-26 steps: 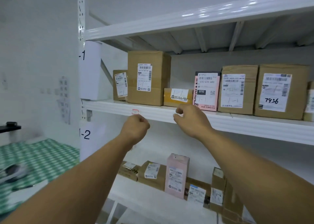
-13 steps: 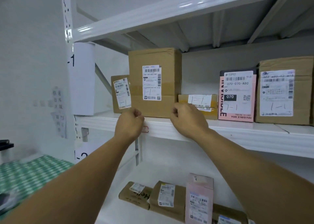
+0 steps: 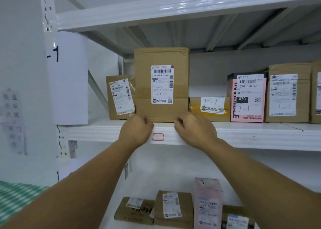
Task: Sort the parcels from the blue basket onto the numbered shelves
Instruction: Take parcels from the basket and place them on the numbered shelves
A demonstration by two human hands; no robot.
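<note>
both hands are at the foot of the tall brown box [image 3: 161,84], which stands upright at the front of the shelf [image 3: 260,136] by the paper sign [image 3: 69,77] reading "-1". the left hand [image 3: 136,130] is at its lower left corner and the right hand [image 3: 194,129] at its lower right, fingers curled in, though i cannot tell whether they grip the cardboard or only rest against it. my worry is the box's height: nudged so low down, it could rock forward off the lip, and a sideways shove would knock the small brown box [image 3: 120,96] just beside it on the left or crowd the flat yellow-taped box [image 3: 210,109] close on its right. counted: two hands; six parcels on this shelf, the others being the pink and black package [image 3: 247,97], a wide brown box [image 3: 288,96] and an edge box [image 3: 317,93] cut off by the frame; at least four below, namely a flat brown parcel [image 3: 133,209], a squat brown parcel [image 3: 173,208], a pale pink carton [image 3: 208,204] and a corner parcel [image 3: 238,218]; one red-edged tag [image 3: 158,136]. the blue basket is not in view.
</note>
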